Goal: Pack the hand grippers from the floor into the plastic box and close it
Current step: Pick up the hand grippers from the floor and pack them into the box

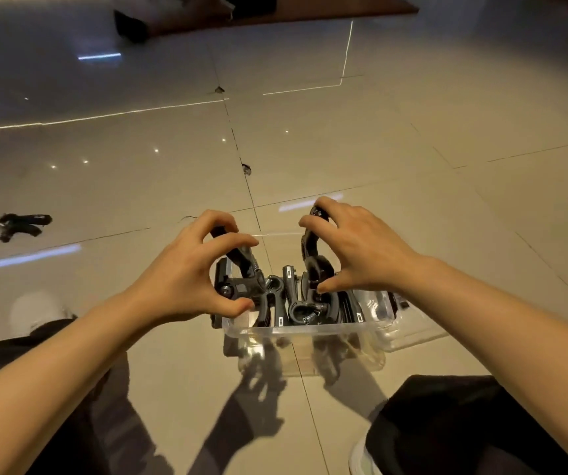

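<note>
A black hand gripper (241, 265) is pinched by the left hand (186, 279), another (313, 248) by the right hand (361, 248), both over the plastic box (310, 329) directly beneath them. One stray gripper (22, 225) is seen far off the left hand on the floor (412, 149). Stiff, sprung, awkwardly shaped things, probably; best taken by a handle.
</note>
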### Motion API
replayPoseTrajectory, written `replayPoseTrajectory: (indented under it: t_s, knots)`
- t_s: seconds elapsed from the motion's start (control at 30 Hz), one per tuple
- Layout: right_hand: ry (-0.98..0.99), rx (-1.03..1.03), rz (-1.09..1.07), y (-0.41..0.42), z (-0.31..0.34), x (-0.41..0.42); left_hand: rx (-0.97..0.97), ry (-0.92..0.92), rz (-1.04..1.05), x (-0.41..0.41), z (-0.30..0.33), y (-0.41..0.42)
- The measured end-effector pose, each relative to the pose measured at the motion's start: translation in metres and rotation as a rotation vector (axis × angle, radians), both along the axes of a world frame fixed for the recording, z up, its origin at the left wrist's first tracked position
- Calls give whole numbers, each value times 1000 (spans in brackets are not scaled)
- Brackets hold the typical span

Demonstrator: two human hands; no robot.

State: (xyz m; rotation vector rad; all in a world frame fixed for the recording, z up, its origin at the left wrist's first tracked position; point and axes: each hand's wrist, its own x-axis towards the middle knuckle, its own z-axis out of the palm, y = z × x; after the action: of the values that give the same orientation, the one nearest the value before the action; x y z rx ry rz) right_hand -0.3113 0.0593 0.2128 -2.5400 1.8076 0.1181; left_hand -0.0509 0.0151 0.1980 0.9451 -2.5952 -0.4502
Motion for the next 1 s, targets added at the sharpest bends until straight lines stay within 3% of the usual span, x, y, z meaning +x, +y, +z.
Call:
replayPoseTrajectory:
  t_s: [0.13,0.27,0.43,0.63,1.0]
  knots:
    - [-46,7,49,-8,-3,-17,-171,-117,-18,-18,41,7]
    - [-13,81,114,-21,-19,-25,-116,-180,32,-22,44,12]
    - [12,239,106,-42,-56,-49,-153,-418,-60,-24,24,14]
    - [-69,374,130,-77,-92,-70,-98,-371,62,-21,4,11]
    - [-205,767,457,-125,-143,-22,-55,-385,193,-26,-26,11]
